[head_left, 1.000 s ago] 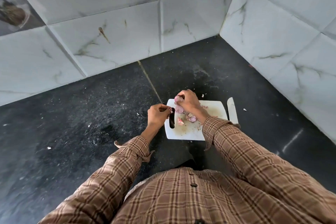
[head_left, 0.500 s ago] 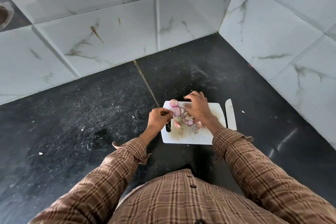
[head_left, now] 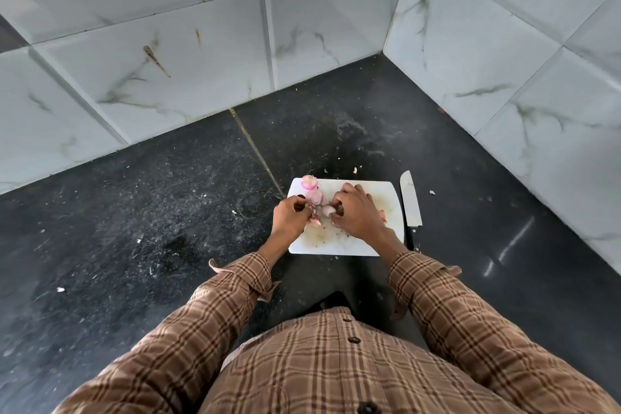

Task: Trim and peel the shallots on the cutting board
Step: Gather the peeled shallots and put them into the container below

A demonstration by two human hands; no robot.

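Head view: both hands work low over the white board (head_left: 349,247), which lies on the dark surface (head_left: 134,218) near the tiled corner. Left hand (head_left: 289,216) sits at the board's left edge, fingers curled tight round something small, probably a scrap of skin or a shallot piece; I cannot tell which. Right hand (head_left: 357,214) arches over the middle, its fingertips pinching a pale, peeled-looking shallot (head_left: 328,210), so I judge peeling to be the step in hand. Two pink shallots wait touching each other at the far left corner: one (head_left: 309,181) on the rim, one (head_left: 315,197) just nearer, likely set aside there to keep the working patch free. Bits of skin (head_left: 315,221) lie between the hands. The knife (head_left: 410,200) rests off the board, just beside its right edge, blade pointing away, presumably parked while fingers do the work.
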